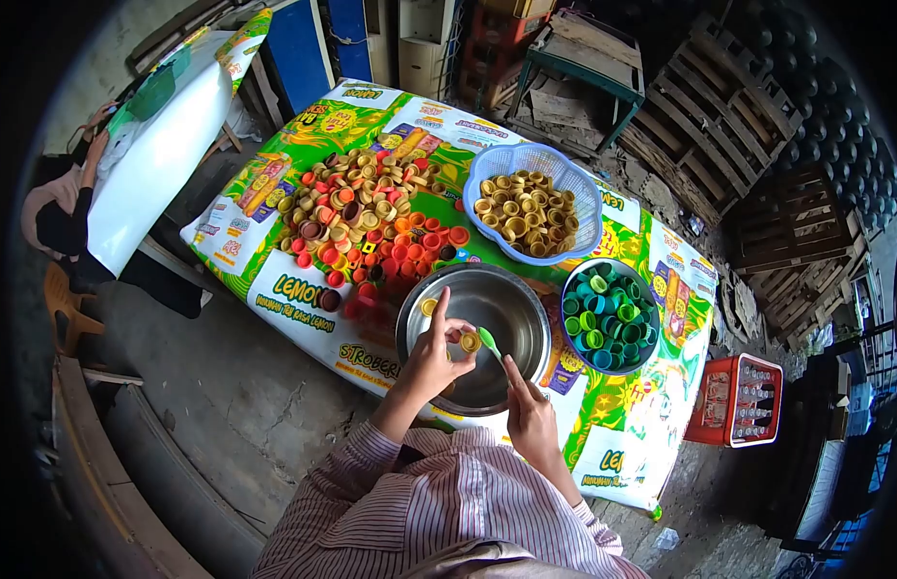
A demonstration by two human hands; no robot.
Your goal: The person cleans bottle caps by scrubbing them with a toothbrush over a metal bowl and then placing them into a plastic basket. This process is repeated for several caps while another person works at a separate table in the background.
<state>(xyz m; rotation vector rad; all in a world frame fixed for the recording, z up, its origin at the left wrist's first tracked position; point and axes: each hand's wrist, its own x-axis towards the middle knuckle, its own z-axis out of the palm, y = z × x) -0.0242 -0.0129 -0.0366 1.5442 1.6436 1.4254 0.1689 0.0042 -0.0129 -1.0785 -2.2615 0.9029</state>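
Note:
Over a steel basin, my left hand pinches a yellow-gold bottle cap, its index finger pointing up. My right hand is closed around the handle of a green toothbrush, whose head is right beside the cap. Another yellow cap shows inside the basin, behind my left hand. Past the basin, a blue plastic basket holds many gold caps. To the right, a round bowl is filled with green caps.
Loose tan caps and red caps lie heaped on the printed table cover. At far left a person works at another table. A red bottle crate stands right, near wooden pallets.

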